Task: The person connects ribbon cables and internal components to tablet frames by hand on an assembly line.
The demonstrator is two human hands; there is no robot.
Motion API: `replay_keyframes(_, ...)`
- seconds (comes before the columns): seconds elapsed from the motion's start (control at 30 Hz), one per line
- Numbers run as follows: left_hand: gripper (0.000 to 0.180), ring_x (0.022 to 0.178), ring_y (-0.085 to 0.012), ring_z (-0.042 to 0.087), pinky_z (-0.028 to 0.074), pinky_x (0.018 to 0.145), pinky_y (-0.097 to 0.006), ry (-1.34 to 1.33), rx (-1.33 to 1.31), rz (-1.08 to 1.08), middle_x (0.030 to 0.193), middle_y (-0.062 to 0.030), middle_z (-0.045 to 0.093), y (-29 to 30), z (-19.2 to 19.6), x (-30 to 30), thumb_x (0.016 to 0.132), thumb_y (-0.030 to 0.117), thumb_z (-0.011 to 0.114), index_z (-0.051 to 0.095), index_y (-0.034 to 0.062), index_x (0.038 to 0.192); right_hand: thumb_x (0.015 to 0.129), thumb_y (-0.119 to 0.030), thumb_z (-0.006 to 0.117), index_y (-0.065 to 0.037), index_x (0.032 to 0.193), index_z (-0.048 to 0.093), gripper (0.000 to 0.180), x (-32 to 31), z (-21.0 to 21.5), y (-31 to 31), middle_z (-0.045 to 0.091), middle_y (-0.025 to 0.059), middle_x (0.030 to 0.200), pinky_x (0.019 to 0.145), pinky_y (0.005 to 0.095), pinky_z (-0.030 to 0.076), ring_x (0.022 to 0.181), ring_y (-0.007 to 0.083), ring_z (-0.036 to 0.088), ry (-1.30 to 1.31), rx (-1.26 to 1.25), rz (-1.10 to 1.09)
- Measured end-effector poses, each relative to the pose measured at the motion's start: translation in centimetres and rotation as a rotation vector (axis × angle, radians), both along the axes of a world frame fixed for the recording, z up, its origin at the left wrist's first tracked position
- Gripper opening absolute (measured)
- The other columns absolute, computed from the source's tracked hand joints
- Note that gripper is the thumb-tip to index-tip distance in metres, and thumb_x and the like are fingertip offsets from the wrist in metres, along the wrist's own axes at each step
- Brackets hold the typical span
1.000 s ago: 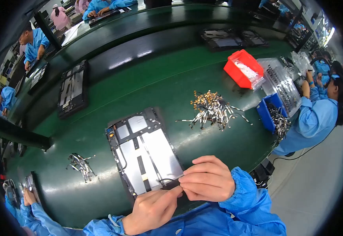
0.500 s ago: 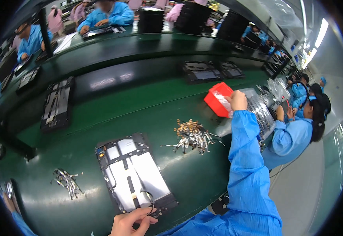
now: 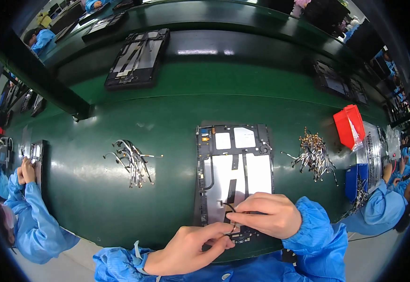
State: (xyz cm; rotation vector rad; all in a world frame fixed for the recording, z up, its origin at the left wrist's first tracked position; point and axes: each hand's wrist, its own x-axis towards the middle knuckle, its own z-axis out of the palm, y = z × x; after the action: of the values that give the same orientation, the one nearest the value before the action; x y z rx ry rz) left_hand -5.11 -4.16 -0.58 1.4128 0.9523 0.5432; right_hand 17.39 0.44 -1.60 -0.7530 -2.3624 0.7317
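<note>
An opened tablet [image 3: 214, 171], black-framed with silvery battery panels, lies on the green bench in front of me. Over its lower part, a thin black cable [image 3: 227, 205] curves up between my hands. My left hand [image 3: 193, 249] pinches the cable's lower stretch by the circuit board at the near edge. From the right, my right hand [image 3: 268, 217] reaches over the tablet, thumb and forefinger closed beside the cable's upper bend. Whatever sits between those right fingertips is too small to make out.
Loose cable piles lie left [image 3: 132, 162] and right [image 3: 314, 155] of the tablet. Farther right are a red bin [image 3: 348, 124], a blue bin [image 3: 355, 181] and clear trays [image 3: 371, 150]. Another opened tablet [image 3: 139, 58] lies at the back. Co-workers sit on both sides; a post [image 3: 50, 84] rises at left.
My right hand has come back from the red bin to the tablet's lower part, beside my left hand. The left hand stays at the cable. The view has swung to the right-hand tablet squarely.
</note>
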Motion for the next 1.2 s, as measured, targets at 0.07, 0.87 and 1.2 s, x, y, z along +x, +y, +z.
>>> replay_keyframes(0.07, 0.025, 0.077, -0.0221, 0.072, 0.058, 0.069, -0.029, -0.009, 0.025, 0.027, 0.084, -0.0118, 0.072, 0.0, -0.1, -0.4, 0.089, 0.005, 0.061, 0.061, -0.0010, 0.113, 0.073, 0.000, 0.068, -0.002, 0.105, 0.069, 0.033, -1.0, -0.7, 0.4, 0.062, 0.0072, 0.093, 0.065, 0.0288, 0.055, 0.079, 0.0197, 0.065, 0.081, -0.048, -0.021)
replay_keyframes(0.87, 0.025, 0.085, -0.0185, 0.065, 0.055, 0.074, -0.028, 0.795, 1.109, 0.010, 0.094, -0.0061, 0.065, 3.0, -3.4, -2.3, 0.077, 0.016, 0.065, 0.068, 0.0043, 0.099, 0.080, 0.002, 0.072, 0.005, 0.089, 0.071, 0.009, -5.0, -3.2, 3.2, 0.069, 0.0102, 0.082, 0.057, 0.0205, 0.054, 0.066, 0.0112, 0.068, 0.184, -0.692, -0.377)
replay_keyframes(1.2, 0.021, 0.077, -0.0163, 0.060, 0.056, 0.086, -0.033, 0.825, 1.154, -0.083, 0.080, -0.0030, 0.057, 2.0, -3.0, -1.8, 0.073, 0.012, 0.061, 0.067, 0.0051, 0.092, 0.078, 0.000, 0.074, 0.002, 0.088, 0.072, 0.011, -4.9, -3.4, 3.3, 0.070, 0.0091, 0.081, 0.055, 0.0202, 0.053, 0.061, 0.0101, 0.066, 0.172, -0.624, -0.367)
